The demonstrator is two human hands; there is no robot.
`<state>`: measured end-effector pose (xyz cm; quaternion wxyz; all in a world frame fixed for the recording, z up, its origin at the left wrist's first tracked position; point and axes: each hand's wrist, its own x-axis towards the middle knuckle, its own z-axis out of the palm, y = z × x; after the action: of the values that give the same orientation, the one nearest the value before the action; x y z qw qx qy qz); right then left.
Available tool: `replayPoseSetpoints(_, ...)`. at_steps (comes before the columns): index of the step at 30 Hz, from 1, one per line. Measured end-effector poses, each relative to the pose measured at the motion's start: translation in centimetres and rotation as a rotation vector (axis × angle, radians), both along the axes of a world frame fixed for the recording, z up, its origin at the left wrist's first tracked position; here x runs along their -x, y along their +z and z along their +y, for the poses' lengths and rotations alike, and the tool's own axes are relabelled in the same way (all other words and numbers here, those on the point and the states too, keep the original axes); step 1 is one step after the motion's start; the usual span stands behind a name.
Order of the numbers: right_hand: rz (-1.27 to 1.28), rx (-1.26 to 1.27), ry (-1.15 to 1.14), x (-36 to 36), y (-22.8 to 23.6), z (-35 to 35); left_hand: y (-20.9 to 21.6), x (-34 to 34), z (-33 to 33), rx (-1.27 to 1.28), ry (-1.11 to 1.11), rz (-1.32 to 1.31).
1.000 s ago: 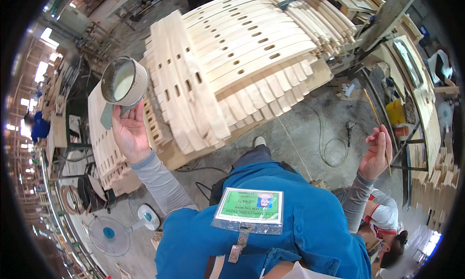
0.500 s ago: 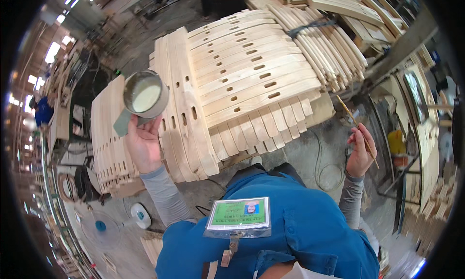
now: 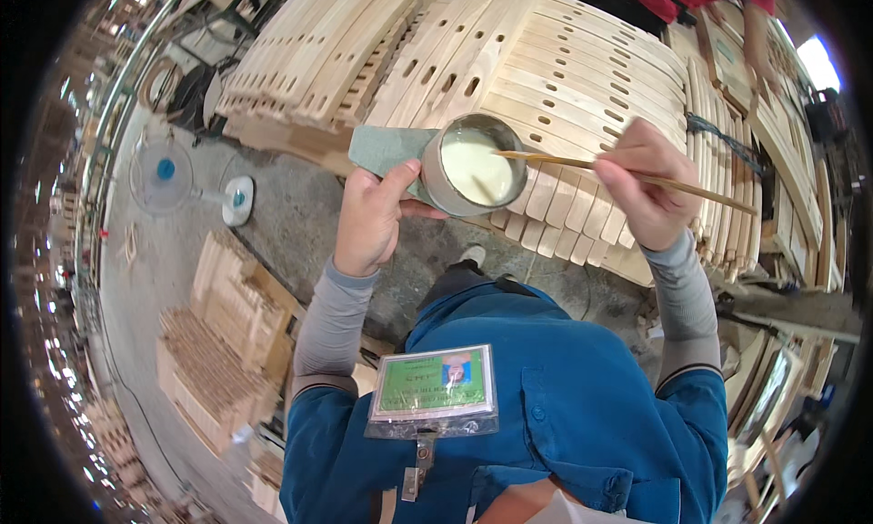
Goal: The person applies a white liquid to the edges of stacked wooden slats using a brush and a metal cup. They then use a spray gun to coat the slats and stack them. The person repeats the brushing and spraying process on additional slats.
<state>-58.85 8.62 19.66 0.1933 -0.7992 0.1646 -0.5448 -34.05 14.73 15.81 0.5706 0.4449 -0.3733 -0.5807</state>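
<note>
My left hand point(image 3: 368, 219) holds a round grey cup point(image 3: 439, 180) at chest height, thumb along its near left side. Pale cream liquid point(image 3: 471, 165) fills part of the cup. A flat grey-green piece point(image 3: 386, 145) sticks out to the left beside the cup, above my fingers; I cannot tell whether it is a handle or a separate sheet. Pinched in my right hand point(image 3: 647, 183) is a thin wooden stick point(image 3: 559, 161), lying nearly level. Its left end dips into the liquid, and its other end points out past my hand to the right.
Beyond the cup lie stacked pale wooden slats point(image 3: 573, 79) with oval slots, and another slat stack point(image 3: 318, 47) to the left. Tied wooden rods point(image 3: 718, 179) stand at the right. A person in red point(image 3: 650, 1) is at the far right. A fan point(image 3: 164, 169) sits left.
My view has turned to the left. Both hands have come together: the cup has moved in front of me, and the stick has gone from far right into the cup's liquid.
</note>
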Motion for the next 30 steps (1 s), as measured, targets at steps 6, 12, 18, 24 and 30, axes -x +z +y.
replayPoseSetpoints(6,0.243,0.191,0.290,-2.7,0.0,-2.8,1.1,-0.4,4.6,-0.101,0.004,0.021)
replayPoseSetpoints(12,0.510,0.043,0.531,-4.9,3.2,-2.8,0.8,-2.2,7.5,-0.117,0.139,0.019)
replayPoseSetpoints(18,0.564,-0.096,0.581,-7.2,4.4,-4.8,-1.9,-8.0,8.7,-0.134,0.190,0.028)
replayPoseSetpoints(24,0.380,-0.306,0.353,-11.5,2.5,-5.7,-5.2,-18.3,9.2,-0.190,0.291,0.130)
replayPoseSetpoints(30,0.167,-0.588,0.168,-19.6,-2.2,-4.7,-8.1,-30.6,9.0,-0.238,0.378,0.100)
